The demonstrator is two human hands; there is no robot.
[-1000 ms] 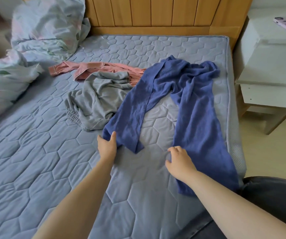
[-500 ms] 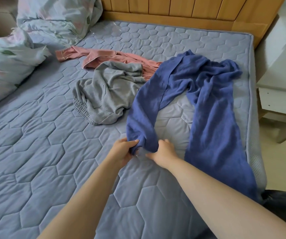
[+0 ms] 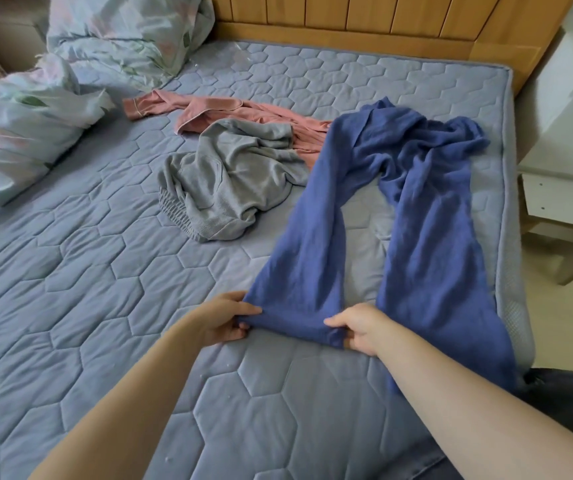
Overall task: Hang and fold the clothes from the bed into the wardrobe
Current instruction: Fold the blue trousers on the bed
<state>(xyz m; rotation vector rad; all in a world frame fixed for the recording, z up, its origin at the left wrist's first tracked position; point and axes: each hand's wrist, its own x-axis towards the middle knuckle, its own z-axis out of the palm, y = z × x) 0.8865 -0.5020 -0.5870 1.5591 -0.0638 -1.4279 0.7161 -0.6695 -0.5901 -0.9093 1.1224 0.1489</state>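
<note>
Near the middle of the bed, both hands pinch the hem of one leg of the blue trousers (image 3: 316, 237). The left hand (image 3: 224, 320) holds the hem's left corner and the right hand (image 3: 361, 329) its right corner, each with the thumb on top and the fingers curled under the cloth. The hem is drawn out flat between them, and that leg runs away to the far right, where it joins the bunched waist.

The other leg lies just right of the right hand, close along the mattress's right edge. Its near end passes behind the right forearm, beside a dark object (image 3: 572, 396) at the near right corner.

Left of the held leg and touching it, a crumpled grey garment (image 3: 229, 181) lies on the mattress (image 3: 70, 306), partly over a pink garment (image 3: 209, 110) stretched out beyond it. Bare quilted surface spreads wide to the left and near side of the hands. Rumpled pale bedding (image 3: 18, 133) fills the far left corner, against the wooden headboard (image 3: 347, 19). A white bedside table (image 3: 562, 133) stands close off the right edge, with pale floor (image 3: 555, 323) below it.
</note>
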